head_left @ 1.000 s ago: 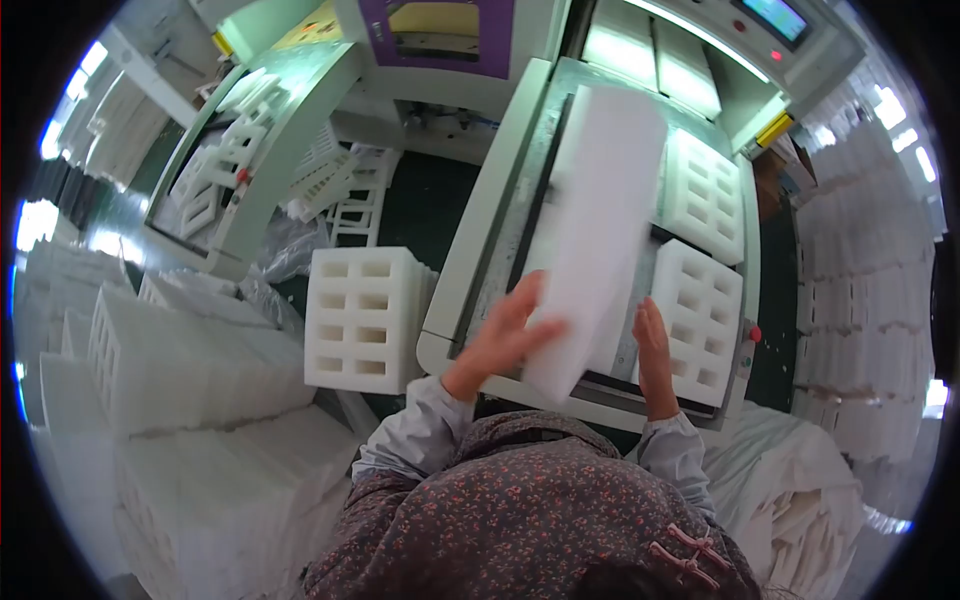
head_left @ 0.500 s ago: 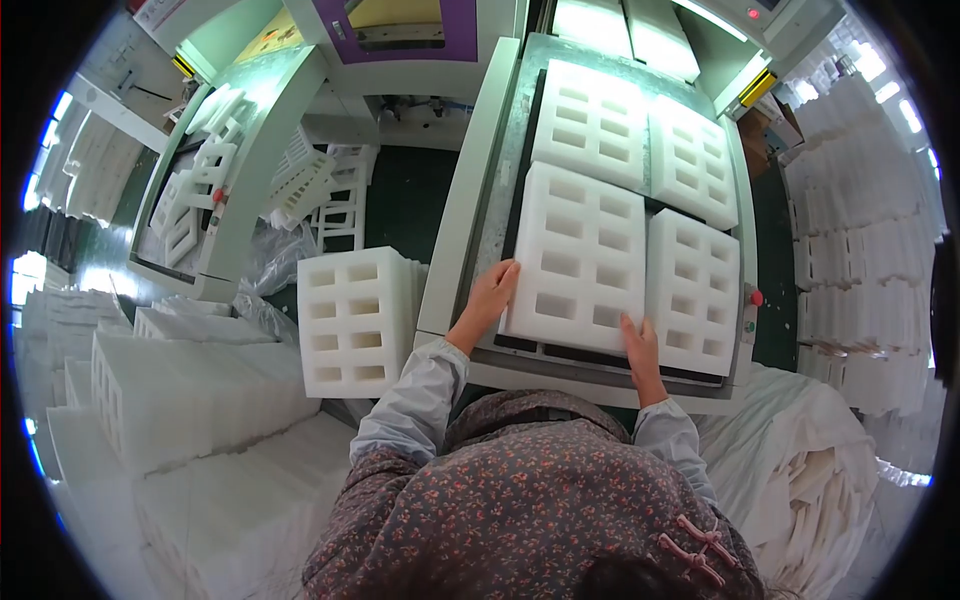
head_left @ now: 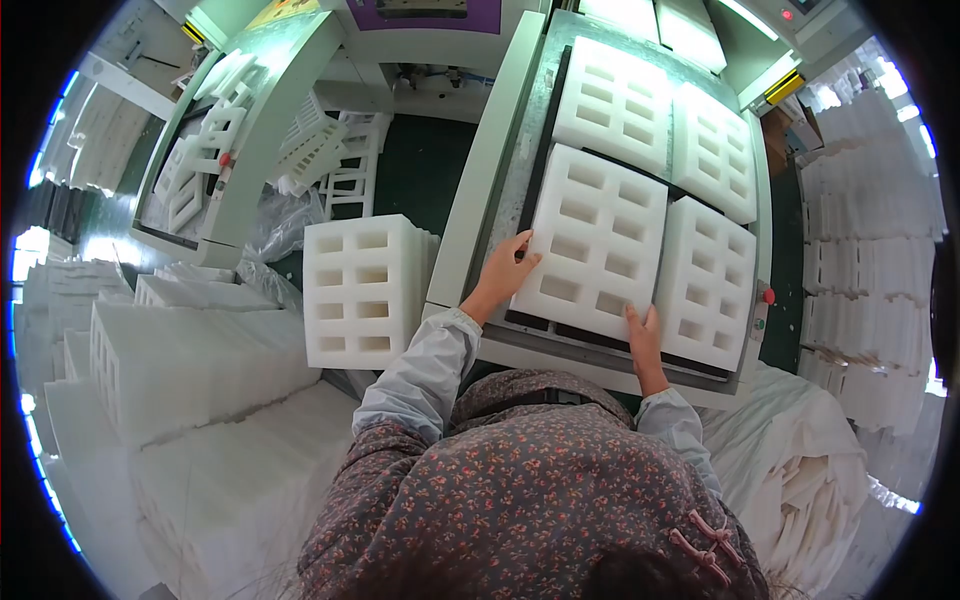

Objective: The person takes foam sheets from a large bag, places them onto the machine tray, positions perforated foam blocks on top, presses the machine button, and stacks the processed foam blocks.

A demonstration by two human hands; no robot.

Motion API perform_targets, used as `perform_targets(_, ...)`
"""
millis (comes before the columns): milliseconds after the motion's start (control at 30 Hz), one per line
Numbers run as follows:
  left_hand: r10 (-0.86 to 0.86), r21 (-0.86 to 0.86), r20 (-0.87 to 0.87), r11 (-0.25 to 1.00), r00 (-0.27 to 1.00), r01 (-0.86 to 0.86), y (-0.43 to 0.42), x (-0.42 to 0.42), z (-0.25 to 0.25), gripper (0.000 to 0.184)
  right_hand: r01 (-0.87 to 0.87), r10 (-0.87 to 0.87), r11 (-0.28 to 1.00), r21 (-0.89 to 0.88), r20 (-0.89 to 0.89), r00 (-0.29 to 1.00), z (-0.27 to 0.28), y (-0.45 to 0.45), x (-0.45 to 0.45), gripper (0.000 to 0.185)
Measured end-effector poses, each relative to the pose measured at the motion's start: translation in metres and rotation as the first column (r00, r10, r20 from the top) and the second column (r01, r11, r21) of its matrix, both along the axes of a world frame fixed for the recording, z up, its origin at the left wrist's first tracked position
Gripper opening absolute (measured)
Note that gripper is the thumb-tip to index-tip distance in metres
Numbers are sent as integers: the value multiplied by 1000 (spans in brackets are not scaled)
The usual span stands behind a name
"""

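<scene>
Nearest to my head view: the patterned garment (head_left: 540,480), pale sleeves reaching forward. The left hand (head_left: 502,270) touched the left edge of the near-left foam block (head_left: 597,240), thumb and fingers apart; I could not tell whether it gripped or merely steadied. The right hand (head_left: 645,345) had its fingertips at the block's near edge, close to the right corner; grip likewise could not be told. The block lay flat on the table (head_left: 485,185), openings facing up, above a dark strip (head_left: 580,333) visible along the near side.

Obstructions: the near-right block (head_left: 713,280) stood just beside it across a narrow gap; the far-left block (head_left: 619,100) bordered its far edge; the far-right block (head_left: 716,152) completed the four. A red button (head_left: 769,296) sat on the table's right side. Left of the table, near my left forearm, was an upright foam stack (head_left: 351,290); farther left, bulky white piles (head_left: 200,360). A covered bundle (head_left: 790,420) occupied the right.

Farther off: crumpled plastic (head_left: 285,228), a second table (head_left: 262,130) bearing loose foam frames, and a purple panel (head_left: 425,15).
</scene>
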State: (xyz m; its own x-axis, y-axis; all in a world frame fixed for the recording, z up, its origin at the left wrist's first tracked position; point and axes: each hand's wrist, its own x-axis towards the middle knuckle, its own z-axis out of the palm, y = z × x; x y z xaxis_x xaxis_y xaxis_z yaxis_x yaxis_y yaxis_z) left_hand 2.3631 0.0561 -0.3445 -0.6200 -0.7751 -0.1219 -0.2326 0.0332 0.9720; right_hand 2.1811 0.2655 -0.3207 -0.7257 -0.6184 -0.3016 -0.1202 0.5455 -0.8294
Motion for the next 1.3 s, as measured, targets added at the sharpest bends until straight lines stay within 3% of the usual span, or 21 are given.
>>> perform_targets(233,99,-10,97,995,990,-98,14,11,-2,42,-53,53,999,-9,25,998,0,-1,-1,40)
perform_targets(367,69,203,106,975,992,-89,33,23,4,44,-16,19,999,-38,102,995,-2,-1,1,42)
perform_targets(567,115,121,191,983,975,-140,39,22,5,46,-65,63,998,15,116,991,1,0,-4,44)
perform_targets(733,96,88,207,989,974,-116,34,21,16,50,-111,106,994,6,253,962,14,-7,-24,42)
perform_targets(800,188,-245,169,959,967,-144,32,15,20,52,-134,139,990,-38,239,961,15,-18,-43,44)
perform_targets(867,247,-552,109,821,963,-148,31,7,25,54,-31,62,991,-130,240,969,7,-34,-65,44)
perform_targets(933,190,-616,148,785,971,-60,30,-6,33,54,-48,75,994,-97,295,953,6,-52,-82,47)
perform_targets(1033,92,-765,280,622,956,164,28,-28,43,56,4,41,986,-167,267,963,-11,-71,-90,44)
perform_targets(1200,70,-745,390,609,918,270,29,-33,18,56,88,-88,996,2,156,984,-42,-75,-91,50)
perform_targets(1300,36,-749,416,580,909,320,29,-32,25,57,108,-108,994,4,115,987,-41,-77,-85,48)
